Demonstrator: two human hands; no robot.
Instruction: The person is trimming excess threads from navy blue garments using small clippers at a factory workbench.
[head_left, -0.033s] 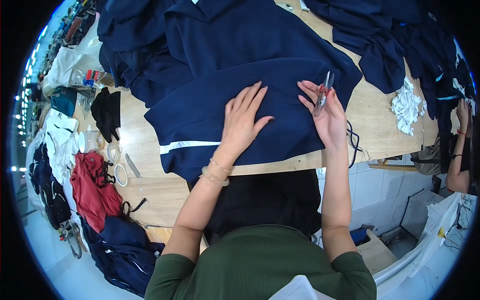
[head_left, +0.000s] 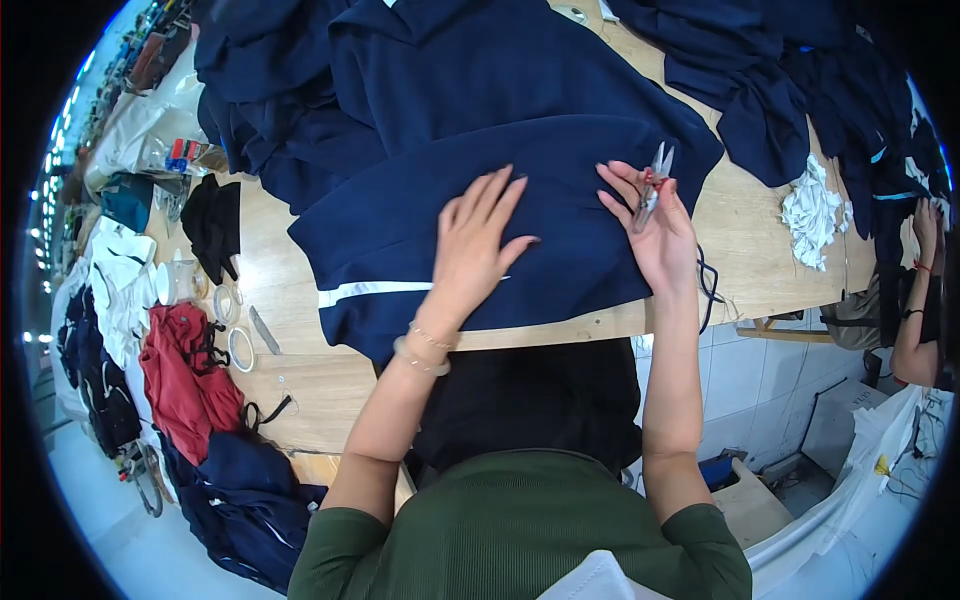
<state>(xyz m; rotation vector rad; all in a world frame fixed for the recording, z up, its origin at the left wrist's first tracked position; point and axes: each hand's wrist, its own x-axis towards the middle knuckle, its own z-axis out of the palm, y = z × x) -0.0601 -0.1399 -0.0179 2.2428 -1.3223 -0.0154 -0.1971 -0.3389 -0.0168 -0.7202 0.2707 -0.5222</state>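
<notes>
A navy garment piece (head_left: 580, 250) lies spread over the near edge of the table, with a white strip (head_left: 385, 288) along its lower left part. My left hand (head_left: 478, 240) rests flat on this cloth, fingers apart, near the right end of the strip. Over the cloth's right side, my right hand (head_left: 662, 240) is turned palm up and grips thread snips (head_left: 650, 195) with a touch of red. Their blades point away from me and stand apart at the tips.
More navy cloth (head_left: 270, 90) is heaped at the far left, and another navy pile (head_left: 740, 90) at the far right. Crumpled white material (head_left: 812, 215) sits to the right. Tape rolls (head_left: 241, 350) and a red garment (head_left: 188, 375) lie left. Another person's arm (head_left: 912, 340) shows far right.
My left hand has slid slightly left across the cloth. My right hand, still with the snips, has shifted a little to the right.
</notes>
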